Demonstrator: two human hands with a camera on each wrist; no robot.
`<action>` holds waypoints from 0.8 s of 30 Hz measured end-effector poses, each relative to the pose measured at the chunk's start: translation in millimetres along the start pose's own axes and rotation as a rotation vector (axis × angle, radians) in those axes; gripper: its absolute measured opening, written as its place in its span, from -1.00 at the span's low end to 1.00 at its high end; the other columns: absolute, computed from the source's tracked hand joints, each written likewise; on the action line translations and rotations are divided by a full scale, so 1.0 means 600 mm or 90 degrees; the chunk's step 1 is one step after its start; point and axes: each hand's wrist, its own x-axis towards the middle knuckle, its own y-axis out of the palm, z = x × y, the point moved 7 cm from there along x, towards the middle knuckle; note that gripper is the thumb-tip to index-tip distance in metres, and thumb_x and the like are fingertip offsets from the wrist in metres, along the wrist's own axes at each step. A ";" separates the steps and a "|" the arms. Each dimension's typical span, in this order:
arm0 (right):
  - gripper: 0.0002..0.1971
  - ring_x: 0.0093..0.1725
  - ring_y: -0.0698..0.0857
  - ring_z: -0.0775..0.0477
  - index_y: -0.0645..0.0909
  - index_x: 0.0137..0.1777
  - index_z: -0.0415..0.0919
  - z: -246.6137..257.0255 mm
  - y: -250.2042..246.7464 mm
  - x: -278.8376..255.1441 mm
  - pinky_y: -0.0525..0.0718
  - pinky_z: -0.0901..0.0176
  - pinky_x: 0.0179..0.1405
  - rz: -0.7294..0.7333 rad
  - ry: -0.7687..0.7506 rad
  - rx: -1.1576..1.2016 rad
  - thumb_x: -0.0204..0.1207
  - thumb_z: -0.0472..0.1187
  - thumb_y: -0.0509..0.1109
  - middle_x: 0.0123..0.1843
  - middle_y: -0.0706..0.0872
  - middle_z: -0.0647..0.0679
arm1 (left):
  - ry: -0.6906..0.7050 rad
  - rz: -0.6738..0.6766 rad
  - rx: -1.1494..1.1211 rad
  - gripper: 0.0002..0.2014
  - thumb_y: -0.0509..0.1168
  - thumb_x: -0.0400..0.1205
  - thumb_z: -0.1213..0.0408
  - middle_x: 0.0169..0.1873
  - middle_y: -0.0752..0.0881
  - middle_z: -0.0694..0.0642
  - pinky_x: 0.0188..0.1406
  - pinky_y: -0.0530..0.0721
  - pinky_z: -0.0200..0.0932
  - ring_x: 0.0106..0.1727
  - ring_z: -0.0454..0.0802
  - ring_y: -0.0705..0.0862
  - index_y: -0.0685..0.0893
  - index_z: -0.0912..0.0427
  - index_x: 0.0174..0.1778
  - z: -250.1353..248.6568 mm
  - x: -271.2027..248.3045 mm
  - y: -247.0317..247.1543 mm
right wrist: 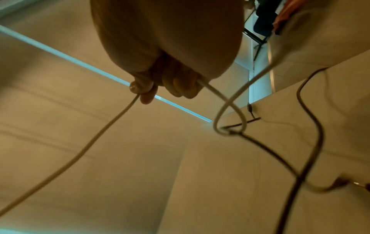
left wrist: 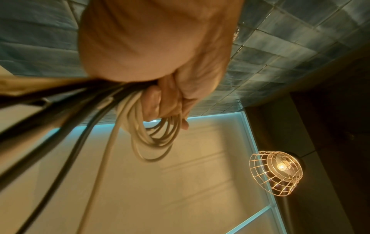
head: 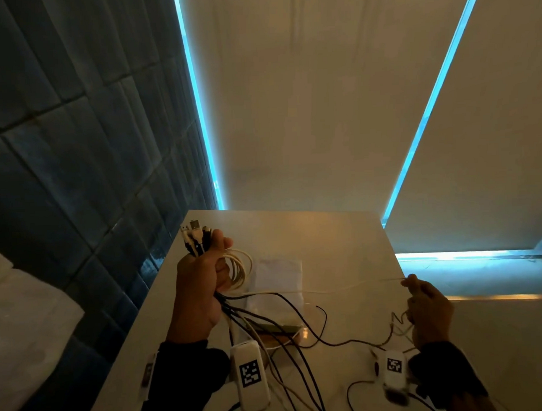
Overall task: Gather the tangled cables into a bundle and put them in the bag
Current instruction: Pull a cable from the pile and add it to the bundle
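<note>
Your left hand (head: pixel 202 287) is fisted around the bundle: white coil (head: pixel 239 269) looped out past your fingers, connector ends (head: pixel 197 235) sticking up above the thumb, and the dark cables (head: pixel 287 352) trailing down from under that fist onto the counter (head: pixel 341 242). Your right hand (head: pixel 428 307) is off to the side, pinching the white cable (head: pixel 328 291) that runs almost taut from it back to your left fist.

Biggest risk, I'd say, is the snag just below your right hand. In the right wrist view the white cable makes a loop with a thin dark cable (right wrist: pixel 266 152) hooked through it. If you go on winding without freeing that, the dark one probably gets dragged into the coil and knots up.

Also, those loose tails under your left fist are well spread out and crossing each other. Yank too hard and a plug may catch on the counter edge or whip around.

The bag (head: pixel 278 279), I think, is the pale flat thing lying on the counter just beyond your left hand, partly under the cables. Pulling could slide it away, so watch that.
</note>
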 end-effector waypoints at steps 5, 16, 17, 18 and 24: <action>-0.79 -0.44 0.42 -0.08 0.73 -0.17 -0.18 -0.011 0.073 -0.037 0.40 0.17 -0.49 0.171 -0.072 -0.138 0.64 -0.17 0.33 -0.39 0.60 -0.14 | -0.018 0.086 -0.066 -0.73 0.23 0.64 0.10 -0.66 0.28 -0.10 -0.70 0.15 -0.33 -0.69 -0.25 0.20 0.63 0.17 -0.29 -0.005 -0.007 0.026; -0.88 -0.02 0.75 0.23 0.77 0.00 -0.01 0.155 0.244 -0.228 0.68 0.39 0.01 0.553 -0.402 -0.203 0.56 -0.20 0.43 -0.06 0.79 0.18 | -0.058 0.177 -0.140 -0.81 0.14 0.64 0.21 -0.62 0.33 -0.09 -0.63 0.25 -0.33 -0.67 -0.24 0.25 0.55 0.18 -0.23 -0.008 -0.026 0.056; -0.89 0.00 0.76 0.19 0.77 0.00 -0.01 0.169 0.253 -0.250 0.70 0.32 0.04 0.605 -0.385 -0.175 0.56 -0.18 0.43 -0.05 0.80 0.15 | -0.057 0.180 -0.140 -0.79 0.11 0.68 0.23 -0.62 0.33 -0.09 -0.64 0.26 -0.34 -0.67 -0.24 0.25 0.55 0.19 -0.23 -0.009 -0.028 0.058; -0.89 0.02 0.76 0.15 0.77 0.01 -0.01 0.175 0.262 -0.268 0.71 0.26 0.08 0.656 -0.356 -0.155 0.55 -0.15 0.44 -0.03 0.81 0.12 | -0.057 0.181 -0.139 -0.77 0.09 0.71 0.24 -0.61 0.34 -0.08 -0.65 0.27 -0.34 -0.67 -0.24 0.26 0.55 0.19 -0.22 -0.010 -0.028 0.059; -0.90 -0.19 0.73 0.11 0.74 -0.17 -0.09 0.154 0.291 -0.312 0.73 0.13 -0.07 0.678 -0.331 -0.093 0.53 -0.29 0.46 -0.24 0.75 0.09 | -0.048 0.179 -0.107 -0.84 0.18 0.58 0.19 -0.60 0.33 -0.08 -0.65 0.27 -0.34 -0.66 -0.24 0.26 0.55 0.20 -0.20 -0.018 -0.027 0.049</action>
